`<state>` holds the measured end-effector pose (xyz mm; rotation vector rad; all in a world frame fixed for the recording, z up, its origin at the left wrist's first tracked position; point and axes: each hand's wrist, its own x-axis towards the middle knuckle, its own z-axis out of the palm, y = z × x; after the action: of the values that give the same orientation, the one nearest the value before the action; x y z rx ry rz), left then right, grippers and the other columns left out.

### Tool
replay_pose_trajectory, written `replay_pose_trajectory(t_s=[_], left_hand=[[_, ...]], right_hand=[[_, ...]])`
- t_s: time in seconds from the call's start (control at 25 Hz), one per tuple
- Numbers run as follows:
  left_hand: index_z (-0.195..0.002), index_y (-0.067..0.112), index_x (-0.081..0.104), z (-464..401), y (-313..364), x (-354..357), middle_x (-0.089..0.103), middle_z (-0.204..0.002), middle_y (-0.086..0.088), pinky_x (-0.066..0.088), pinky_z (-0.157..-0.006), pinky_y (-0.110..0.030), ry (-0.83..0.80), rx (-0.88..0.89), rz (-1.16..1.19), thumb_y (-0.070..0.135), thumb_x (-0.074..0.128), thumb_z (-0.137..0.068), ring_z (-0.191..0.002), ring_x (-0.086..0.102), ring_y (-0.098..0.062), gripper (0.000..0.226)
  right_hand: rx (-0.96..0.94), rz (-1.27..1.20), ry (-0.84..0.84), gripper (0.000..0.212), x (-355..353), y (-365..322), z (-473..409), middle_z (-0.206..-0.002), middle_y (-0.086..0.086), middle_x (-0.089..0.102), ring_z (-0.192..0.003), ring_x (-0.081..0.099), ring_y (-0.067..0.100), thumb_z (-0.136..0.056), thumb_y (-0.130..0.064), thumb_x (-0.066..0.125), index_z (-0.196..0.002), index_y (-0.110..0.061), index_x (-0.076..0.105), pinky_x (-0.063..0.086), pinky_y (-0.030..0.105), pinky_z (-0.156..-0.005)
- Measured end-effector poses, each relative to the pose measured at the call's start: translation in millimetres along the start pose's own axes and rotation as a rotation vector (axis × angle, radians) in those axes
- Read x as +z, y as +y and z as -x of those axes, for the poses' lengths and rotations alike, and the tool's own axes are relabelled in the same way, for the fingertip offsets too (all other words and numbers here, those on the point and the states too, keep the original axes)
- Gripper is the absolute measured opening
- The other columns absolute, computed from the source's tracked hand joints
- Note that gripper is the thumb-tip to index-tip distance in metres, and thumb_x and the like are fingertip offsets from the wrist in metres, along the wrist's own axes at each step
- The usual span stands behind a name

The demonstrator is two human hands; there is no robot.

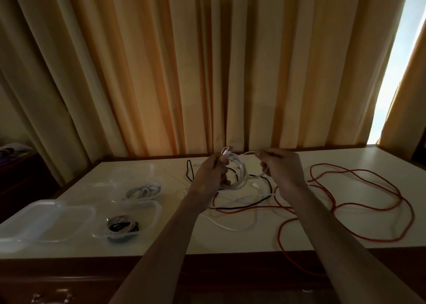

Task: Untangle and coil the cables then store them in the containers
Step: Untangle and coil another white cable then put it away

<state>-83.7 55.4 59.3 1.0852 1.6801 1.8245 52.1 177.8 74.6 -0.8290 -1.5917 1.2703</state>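
My left hand grips a coil of white cable held above the table, its USB plug sticking up. My right hand pinches a strand of the same white cable just right of the coil. Under both hands lie a loose black cable and more white cable. A long red cable sprawls in loops over the right half of the table. Two clear containers sit at the left: the far one holds a coiled white cable, the near one holds coiled black and white cable.
The cream table top ends at a dark wooden front edge with drawers below. A clear lid lies at the near left. Orange curtains hang right behind the table. The red cable droops over the front edge.
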Motion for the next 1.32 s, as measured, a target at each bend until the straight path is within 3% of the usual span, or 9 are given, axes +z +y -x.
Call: replay_pose_trajectory(t_s=[0.16,0.36,0.44,0.56,0.72,0.84,1.04,1.2,1.32], left_hand=[[-0.111,0.007,0.061,1,4,6,0.041,-0.067,0.008,0.043,-0.061,-0.027,-0.001,0.025,-0.003,0.032,0.044,-0.111,-0.056,0.040,-0.004,0.031],[-0.115,0.007,0.059,4,-2,10,0.035,-0.070,0.002,0.047,-0.063,-0.030,-0.116,-0.081,0.253,0.027,0.048,-0.110,-0.055,0.036,-0.007,0.024],[-0.118,0.005,0.058,4,-6,15,0.038,-0.070,0.001,0.048,-0.061,-0.028,-0.105,-0.083,0.268,0.029,0.049,-0.109,-0.058,0.040,-0.009,0.026],[-0.123,0.003,0.053,0,-11,20,0.046,-0.075,-0.008,0.045,-0.062,-0.034,-0.030,-0.025,0.194,0.033,0.055,-0.107,-0.065,0.044,-0.019,0.035],[-0.111,0.019,0.059,-4,-20,21,0.066,-0.071,0.002,0.049,-0.068,-0.042,0.093,-0.020,0.045,0.040,0.060,-0.103,-0.068,0.059,-0.016,0.023],[-0.113,0.020,0.061,-4,-20,23,0.075,-0.092,-0.011,0.054,-0.070,-0.040,0.070,-0.072,0.063,0.042,0.062,-0.101,-0.080,0.067,-0.020,0.025],[-0.102,0.007,0.078,0,-16,22,0.050,-0.073,-0.008,0.054,-0.059,-0.030,-0.077,-0.211,0.347,0.029,0.061,-0.104,-0.063,0.050,-0.016,0.028],[-0.100,0.001,0.073,0,-12,17,0.035,-0.067,-0.003,0.052,-0.054,-0.027,-0.101,-0.294,0.454,0.026,0.065,-0.102,-0.053,0.034,-0.012,0.027],[-0.081,0.008,0.064,4,-6,15,0.032,-0.066,-0.001,0.045,-0.055,-0.026,-0.126,-0.346,0.486,0.024,0.062,-0.104,-0.049,0.031,-0.010,0.028]], right_hand=[[0.196,-0.051,-0.155,0.011,-1,-5,-5,-0.072,-0.001,0.066,-0.073,0.059,0.017,-0.095,-0.020,0.072,-0.092,-0.018,0.082,0.053,0.033,-0.070],[0.464,-0.261,-0.346,0.020,-3,1,0,-0.089,0.010,0.070,-0.084,0.059,0.024,-0.094,-0.007,0.062,-0.090,-0.008,0.082,0.052,0.037,-0.076],[0.501,-0.350,-0.426,0.023,-2,4,2,-0.091,0.012,0.072,-0.090,0.060,0.027,-0.093,-0.007,0.061,-0.088,-0.007,0.083,0.051,0.040,-0.085],[0.502,-0.514,-0.529,0.029,-1,10,1,-0.107,0.015,0.070,-0.103,0.057,0.030,-0.099,-0.016,0.057,-0.112,-0.001,0.078,0.046,0.045,-0.102],[0.360,-0.469,-0.587,0.031,-2,10,3,-0.109,0.022,0.071,-0.098,0.062,0.027,-0.094,-0.009,0.059,-0.120,-0.002,0.075,0.049,0.040,-0.086],[0.250,-0.346,-0.564,0.042,0,15,3,-0.118,0.021,0.071,-0.109,0.068,0.033,-0.084,0.007,0.066,-0.120,-0.011,0.074,0.054,0.045,-0.090],[-0.107,0.079,-0.317,0.045,7,15,7,-0.099,-0.003,0.078,-0.095,0.074,0.015,-0.077,0.000,0.085,-0.114,-0.021,0.073,0.062,0.030,-0.078],[-0.251,0.144,-0.287,0.048,7,19,8,-0.103,-0.011,0.075,-0.095,0.071,0.002,-0.076,-0.010,0.090,-0.117,-0.025,0.070,0.060,0.026,-0.082],[-0.492,0.331,-0.213,0.051,7,24,13,-0.119,-0.017,0.065,-0.107,0.061,-0.002,-0.080,-0.018,0.089,-0.123,-0.032,0.065,0.048,0.008,-0.084]])
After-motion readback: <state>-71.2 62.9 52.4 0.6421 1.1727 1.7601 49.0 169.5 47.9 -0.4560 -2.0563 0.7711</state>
